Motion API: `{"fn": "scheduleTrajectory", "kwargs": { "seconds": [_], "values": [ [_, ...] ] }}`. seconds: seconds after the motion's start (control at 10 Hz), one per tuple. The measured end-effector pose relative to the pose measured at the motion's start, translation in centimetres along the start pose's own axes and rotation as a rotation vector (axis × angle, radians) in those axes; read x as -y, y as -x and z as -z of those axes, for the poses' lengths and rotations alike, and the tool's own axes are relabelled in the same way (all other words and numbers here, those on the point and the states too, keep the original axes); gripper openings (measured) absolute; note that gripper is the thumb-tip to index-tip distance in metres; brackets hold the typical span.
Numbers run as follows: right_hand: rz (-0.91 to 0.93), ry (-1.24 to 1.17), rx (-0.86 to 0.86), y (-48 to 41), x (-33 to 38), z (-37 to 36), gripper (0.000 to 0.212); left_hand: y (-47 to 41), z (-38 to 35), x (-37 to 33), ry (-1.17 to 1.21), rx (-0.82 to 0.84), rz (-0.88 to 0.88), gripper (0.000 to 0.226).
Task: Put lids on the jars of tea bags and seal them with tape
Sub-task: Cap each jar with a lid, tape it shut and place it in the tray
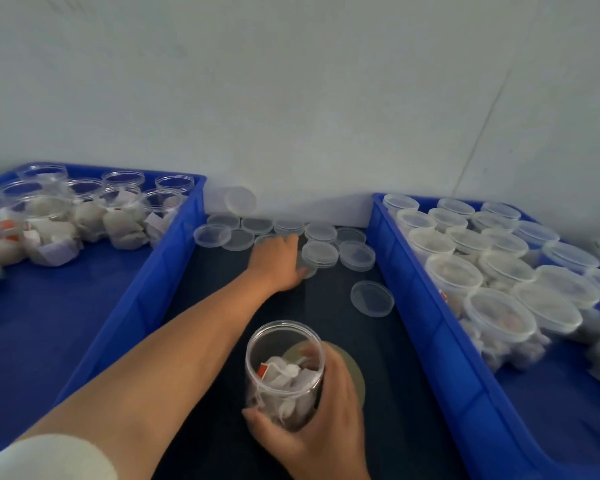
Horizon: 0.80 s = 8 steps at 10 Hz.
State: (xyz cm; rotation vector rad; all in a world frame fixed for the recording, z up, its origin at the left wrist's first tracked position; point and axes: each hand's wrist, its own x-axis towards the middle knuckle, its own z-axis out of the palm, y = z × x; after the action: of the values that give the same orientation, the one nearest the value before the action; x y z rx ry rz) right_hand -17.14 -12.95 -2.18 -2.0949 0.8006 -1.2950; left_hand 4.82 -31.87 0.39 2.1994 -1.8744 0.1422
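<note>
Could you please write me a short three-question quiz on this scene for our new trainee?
1. True or false: the jar gripped by the right hand has a lid on.
2. Which blue bin holds the lidded jars: A) left, B) right, C) neither?
3. Fill in: the left hand reaches toward the loose ____ lying between the two bins.

Key
1. False: its mouth is open and tea bags show inside.
2. B, the right bin.
3. lids
</note>
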Motion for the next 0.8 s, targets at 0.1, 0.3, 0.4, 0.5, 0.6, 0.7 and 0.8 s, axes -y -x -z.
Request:
{"fn": "scheduleTrajectory", "kwargs": {
  "seconds": [0.1,0.3,0.4,0.5,0.6,0.7,0.8],
  "values": [
    [-0.016,0.12,0.058,0.6,0.0,-0.9,0.088,-0.7,0.3,-0.7,0.119,0.074,-0.072,0.1],
    [-0.134,0.135,-0.018,1.4,-0.6,-0.7,0.091,-3.0,-1.2,-3.5,0.089,0.228,-0.199,0.069],
    [-0.132,0.093,0.033,0.4,0.0,-0.1,0.084,-2.5,-1.7,-3.3,0.091,0.118,-0.154,0.056],
    [-0.121,-0.016,0.008,0.0,0.1,0.2,0.086,-1.4,-0.7,-2.5,0.117,0.132,-0.081,0.058],
    [-0.128,-0.061,0.044,0.2,-0.2,0.2,0.088,0.8,2.0,-1.5,0.331,0.134,0.049,0.065],
    [-0.131,-0.054,0.05,0.3,-0.4,0.3,0.085,5.3,6.3,-0.4,0.727,0.106,0.156,0.078],
    [-0.112,-0.071,0.003,0.3,0.1,0.3,0.08,11.4,10.4,0.0,1.021,0.065,0.165,0.092]
  ]
}}
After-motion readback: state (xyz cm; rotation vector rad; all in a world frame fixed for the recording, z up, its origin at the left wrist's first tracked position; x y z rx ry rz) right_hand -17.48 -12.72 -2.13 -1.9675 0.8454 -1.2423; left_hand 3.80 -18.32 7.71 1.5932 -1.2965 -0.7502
